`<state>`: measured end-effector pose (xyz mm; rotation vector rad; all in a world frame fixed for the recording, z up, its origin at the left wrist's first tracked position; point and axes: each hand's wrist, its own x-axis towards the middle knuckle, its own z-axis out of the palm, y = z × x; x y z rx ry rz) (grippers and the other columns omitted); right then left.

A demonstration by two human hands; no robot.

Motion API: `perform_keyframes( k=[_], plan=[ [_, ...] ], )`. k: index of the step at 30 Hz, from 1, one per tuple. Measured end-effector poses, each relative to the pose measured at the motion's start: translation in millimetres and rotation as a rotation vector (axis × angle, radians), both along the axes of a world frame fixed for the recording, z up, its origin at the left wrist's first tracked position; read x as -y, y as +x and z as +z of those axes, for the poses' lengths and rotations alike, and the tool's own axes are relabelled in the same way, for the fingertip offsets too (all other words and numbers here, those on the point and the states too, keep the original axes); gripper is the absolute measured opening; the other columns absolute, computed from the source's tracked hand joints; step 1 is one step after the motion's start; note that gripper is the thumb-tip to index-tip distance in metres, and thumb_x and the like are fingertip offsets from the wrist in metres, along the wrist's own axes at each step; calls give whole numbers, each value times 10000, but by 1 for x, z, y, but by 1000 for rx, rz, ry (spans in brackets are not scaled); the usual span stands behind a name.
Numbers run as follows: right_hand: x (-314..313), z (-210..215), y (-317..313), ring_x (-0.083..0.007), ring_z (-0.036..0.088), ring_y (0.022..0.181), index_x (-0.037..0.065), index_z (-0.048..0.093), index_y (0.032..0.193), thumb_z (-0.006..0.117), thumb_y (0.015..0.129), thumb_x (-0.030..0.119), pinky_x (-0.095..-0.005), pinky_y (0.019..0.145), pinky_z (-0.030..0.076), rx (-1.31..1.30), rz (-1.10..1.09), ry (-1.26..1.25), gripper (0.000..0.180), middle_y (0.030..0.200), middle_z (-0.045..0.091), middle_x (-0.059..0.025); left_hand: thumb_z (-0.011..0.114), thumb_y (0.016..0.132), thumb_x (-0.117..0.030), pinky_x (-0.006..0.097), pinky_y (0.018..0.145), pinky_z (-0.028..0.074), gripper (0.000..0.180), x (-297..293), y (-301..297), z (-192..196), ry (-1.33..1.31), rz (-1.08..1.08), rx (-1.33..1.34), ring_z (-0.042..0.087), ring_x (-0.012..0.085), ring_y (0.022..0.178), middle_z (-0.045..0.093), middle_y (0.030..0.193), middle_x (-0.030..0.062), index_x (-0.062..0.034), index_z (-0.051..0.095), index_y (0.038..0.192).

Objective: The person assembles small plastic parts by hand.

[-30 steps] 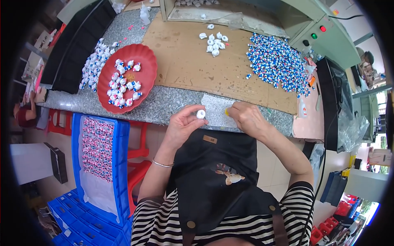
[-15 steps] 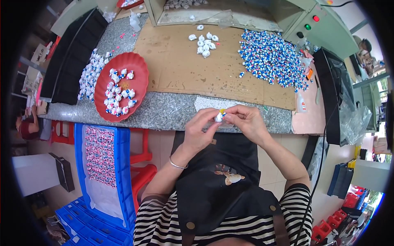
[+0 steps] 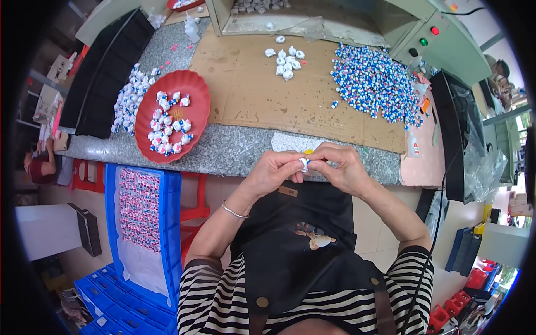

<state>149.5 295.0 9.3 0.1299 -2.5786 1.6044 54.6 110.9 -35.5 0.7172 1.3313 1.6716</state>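
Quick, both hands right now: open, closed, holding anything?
Left hand: closed, fingertips pinching the small white and blue piece.
Right hand: closed, grip on the same piece from the other side.

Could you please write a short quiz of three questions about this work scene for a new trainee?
1. True or false: both hands hold one small part together.
2. Where is the red tray? A) on the person's left B) on the person's right
3. What lies under the blue-and-white pile?

Key:
1. True: the left hand and the right hand pinch a small white part.
2. A.
3. A cardboard sheet.
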Motion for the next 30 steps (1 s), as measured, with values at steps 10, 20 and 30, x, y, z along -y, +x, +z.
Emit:
perform_keyframes(
  k=[10,20,30],
  plan=[
    [-70,-57,-31,-318,611,1002,47,665,1065,596,815,-6,-362,854,496,-232,-293,561,264,1060,637,-150,590,881,-19,249,777,497,216,110,-160,34,-203,781,-812,619,140,874,623,974,60,-5,621,1094],
    [-92,-53,-59,-301,601,809,31,605,904,619,818,86,-407,682,500,-256,-195,883,104,843,561,-127,663,763,-61,459,984,403,385,124,-268,51,-638,1133,-1626,507,421,1138,545,1218,243,-9,587,1137],
    [-69,-23,-37,-376,563,866,-13,573,957,524,819,-3,-444,756,459,-81,-1,893,146,899,556,-194,680,714,-150,443,776,525,127,-86,-238,-37,-752,424,-1191,644,343,910,673,943,171,-94,697,827]
  ],
)
